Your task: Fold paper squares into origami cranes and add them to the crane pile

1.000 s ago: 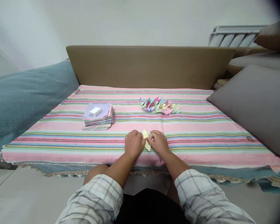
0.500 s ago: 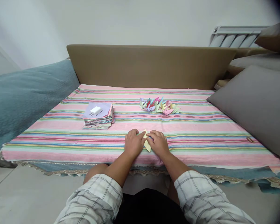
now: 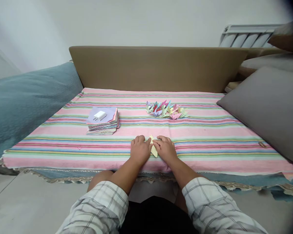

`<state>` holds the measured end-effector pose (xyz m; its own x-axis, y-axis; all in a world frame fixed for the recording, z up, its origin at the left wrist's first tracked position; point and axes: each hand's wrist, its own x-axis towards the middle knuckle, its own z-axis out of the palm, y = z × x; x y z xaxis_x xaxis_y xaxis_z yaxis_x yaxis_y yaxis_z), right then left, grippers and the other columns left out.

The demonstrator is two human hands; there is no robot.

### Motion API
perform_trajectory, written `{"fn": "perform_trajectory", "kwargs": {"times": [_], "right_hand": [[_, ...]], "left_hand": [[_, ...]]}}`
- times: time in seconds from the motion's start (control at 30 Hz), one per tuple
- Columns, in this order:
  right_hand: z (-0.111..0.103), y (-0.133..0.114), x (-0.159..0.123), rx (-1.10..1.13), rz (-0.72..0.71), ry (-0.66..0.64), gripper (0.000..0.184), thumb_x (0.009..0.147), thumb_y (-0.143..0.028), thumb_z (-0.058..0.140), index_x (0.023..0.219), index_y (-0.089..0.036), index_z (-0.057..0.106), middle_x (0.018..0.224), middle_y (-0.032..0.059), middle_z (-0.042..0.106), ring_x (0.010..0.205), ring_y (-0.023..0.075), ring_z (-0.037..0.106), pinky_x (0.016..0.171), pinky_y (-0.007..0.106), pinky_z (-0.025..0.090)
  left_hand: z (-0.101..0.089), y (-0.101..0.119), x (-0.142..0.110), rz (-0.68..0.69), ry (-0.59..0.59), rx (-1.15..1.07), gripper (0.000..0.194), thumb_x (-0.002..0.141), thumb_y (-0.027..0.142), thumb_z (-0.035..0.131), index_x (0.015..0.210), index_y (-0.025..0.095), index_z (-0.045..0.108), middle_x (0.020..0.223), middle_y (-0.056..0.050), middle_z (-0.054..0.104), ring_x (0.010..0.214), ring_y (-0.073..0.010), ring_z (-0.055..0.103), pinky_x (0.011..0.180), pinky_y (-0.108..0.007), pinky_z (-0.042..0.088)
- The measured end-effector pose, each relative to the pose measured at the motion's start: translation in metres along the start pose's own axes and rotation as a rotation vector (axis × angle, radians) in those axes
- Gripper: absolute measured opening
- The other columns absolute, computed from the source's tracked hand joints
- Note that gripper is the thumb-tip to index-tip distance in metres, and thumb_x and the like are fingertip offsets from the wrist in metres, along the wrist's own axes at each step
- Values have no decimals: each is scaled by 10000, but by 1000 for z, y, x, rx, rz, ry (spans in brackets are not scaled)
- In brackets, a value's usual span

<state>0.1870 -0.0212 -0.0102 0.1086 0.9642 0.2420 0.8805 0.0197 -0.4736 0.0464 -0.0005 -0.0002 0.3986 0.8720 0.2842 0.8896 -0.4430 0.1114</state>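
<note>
Since the earlier frames both hands sit closer together over the yellow folded paper point(image 3: 153, 149), covering more of it. Left hand point(image 3: 139, 150) and right hand point(image 3: 165, 149), fingers curled, pinch the paper from either side on the striped cloth point(image 3: 210, 139), near its front edge. Behind: paper stack point(image 3: 103, 123) bearing a white charger point(image 3: 100, 115); folded cranes pile point(image 3: 166, 110). No legible writing.

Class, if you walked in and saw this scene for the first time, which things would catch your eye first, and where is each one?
Both hands, left hand and right hand, press a pale yellow folded paper on the striped cloth near its front edge. Beyond lie a heap of colourful paper cranes and, further left, a paper stack with a white charger on top.
</note>
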Motion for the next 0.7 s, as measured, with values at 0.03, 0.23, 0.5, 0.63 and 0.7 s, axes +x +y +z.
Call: {"fn": "perform_trajectory", "kwargs": {"times": [0.03,0.23,0.5,0.63,0.7], "right_hand": [[-1,1,1,7,2,-12,229,863,-326,502,1006,-333,680,1180,12,579,1075,222,473,901,390,356],[-2,3,2,27,23,-49,229,851,-307,508,997,-335,682,1196,4,570,1092,221,464,916,396,355],[1,4,3,12,17,-8,371,822,-314,528,1186,-264,580,1298,54,508,1161,263,420,946,422,349],[-1,5,3,83,13,-14,303,807,-304,532,1094,-281,624,1297,46,511,1171,279,418,937,456,345],[-2,6,4,160,7,4,280,782,-277,548,1052,-281,621,1256,35,544,1147,265,446,931,453,349]], "left_hand": [[0,-1,0,-6,-11,-10,350,868,399,456,1183,297,570,1043,-91,506,1017,-266,420,826,-406,339],[1,-7,3,-29,-83,-58,370,839,405,517,1203,345,540,1043,-61,494,1027,-237,425,849,-375,339],[-2,-5,2,-86,-48,-102,455,803,393,569,1241,288,498,1044,-64,496,1032,-240,432,878,-369,344],[-6,-5,3,-84,-57,-179,388,788,374,583,1169,302,560,1016,-54,508,1013,-243,457,869,-376,356],[-8,-5,4,-103,-52,-244,389,770,351,605,1153,300,568,1025,-51,507,1023,-241,467,886,-380,354]]}}
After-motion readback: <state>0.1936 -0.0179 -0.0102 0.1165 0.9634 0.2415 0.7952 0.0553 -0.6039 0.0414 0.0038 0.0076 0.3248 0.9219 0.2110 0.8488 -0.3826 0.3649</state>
